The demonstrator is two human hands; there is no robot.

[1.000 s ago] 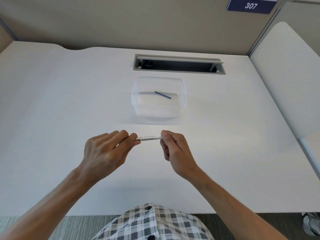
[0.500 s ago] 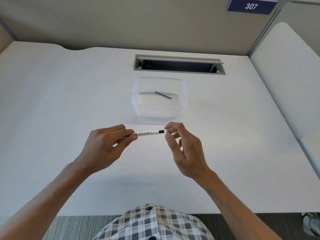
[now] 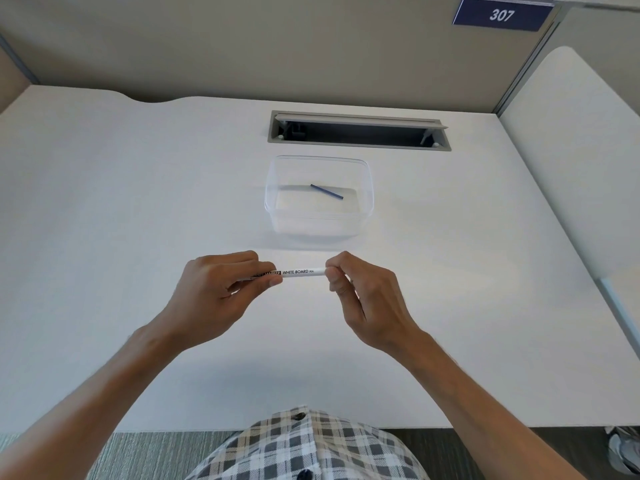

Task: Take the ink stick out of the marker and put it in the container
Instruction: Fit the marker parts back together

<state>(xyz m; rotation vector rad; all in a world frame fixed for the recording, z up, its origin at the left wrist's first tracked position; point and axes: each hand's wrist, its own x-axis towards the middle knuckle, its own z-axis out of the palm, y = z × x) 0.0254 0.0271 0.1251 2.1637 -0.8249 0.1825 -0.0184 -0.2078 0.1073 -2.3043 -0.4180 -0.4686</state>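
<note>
A white whiteboard marker (image 3: 300, 272) lies level between both hands, just above the desk and in front of the container. My left hand (image 3: 221, 289) grips its left end. My right hand (image 3: 360, 296) pinches its right end with thumb and fingers, hiding that tip. The clear plastic container (image 3: 273, 216) stands beyond the hands. One thin dark blue ink stick (image 3: 326, 191) lies inside it.
The white desk (image 3: 121, 202) has an open grey cable slot (image 3: 356, 131) behind the container. A beige partition rises at the back. A second white surface (image 3: 581, 150) sits at the right. The desk's front edge is near my checked shirt.
Half a second ago my right hand was off the marker with its dark end showing. Now the fingers have closed on that end again and the marker sits slightly lower.
</note>
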